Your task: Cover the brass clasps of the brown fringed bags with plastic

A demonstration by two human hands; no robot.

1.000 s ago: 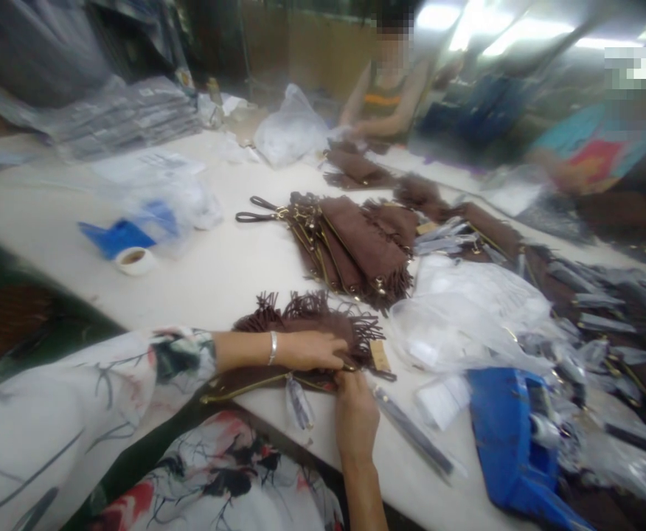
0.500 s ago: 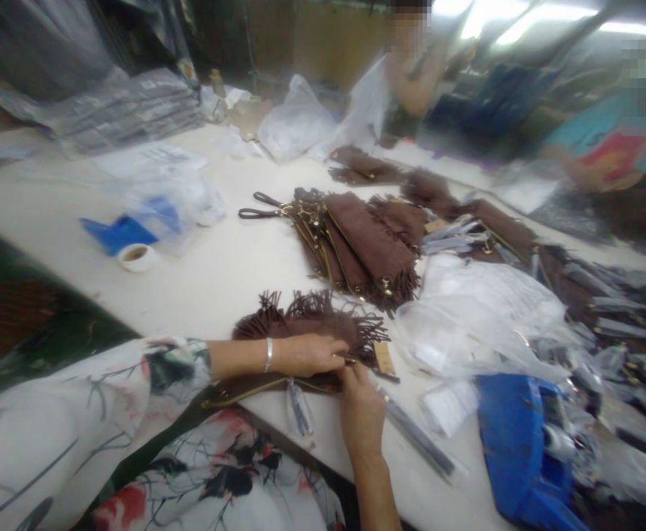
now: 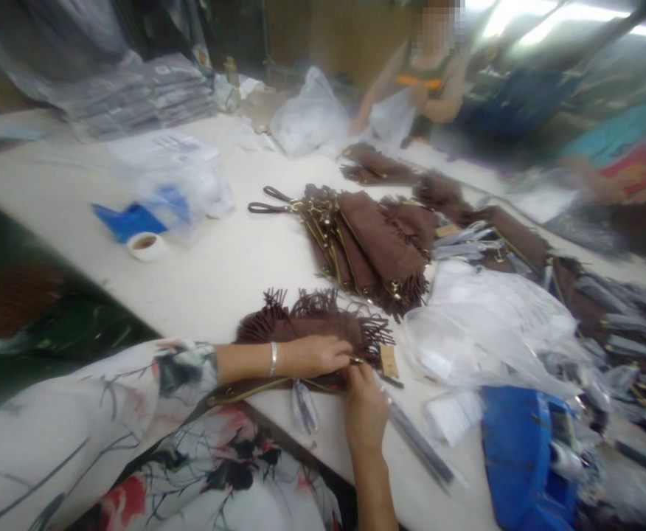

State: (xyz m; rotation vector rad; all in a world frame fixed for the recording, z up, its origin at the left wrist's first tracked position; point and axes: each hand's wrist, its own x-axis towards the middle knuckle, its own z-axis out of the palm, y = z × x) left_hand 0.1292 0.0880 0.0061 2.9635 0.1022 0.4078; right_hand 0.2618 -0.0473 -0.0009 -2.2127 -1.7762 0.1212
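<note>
A brown fringed zip bag [image 3: 301, 324] lies at the table's near edge, its fringe pointing away from me and its gold zip running along the near side. My left hand [image 3: 320, 355] reaches across the bag, fingers closed at its right end by a small piece of gold hardware. Against those fingertips my right hand [image 3: 364, 405] pinches the same corner; the exact grip is hidden behind the fingers. A tan tag [image 3: 389, 361] sticks out just right of the hands. By the zip, a plastic-wrapped strap [image 3: 304, 407] lies on the table edge.
A blue tape dispenser [image 3: 514, 450] and clear plastic bags [image 3: 489, 317] lie to the right. Several brown bags [image 3: 378, 236] are piled ahead. A tape roll [image 3: 146, 246] sits left. A wrapped dark strip [image 3: 419, 439] lies beside my right hand. Two people work across the table [image 3: 206, 258].
The view has shifted slightly, so the table's contents appear farther right. My hands keep the same hold on the bag's corner. Across the table, one person's torso and arms show more fully.
</note>
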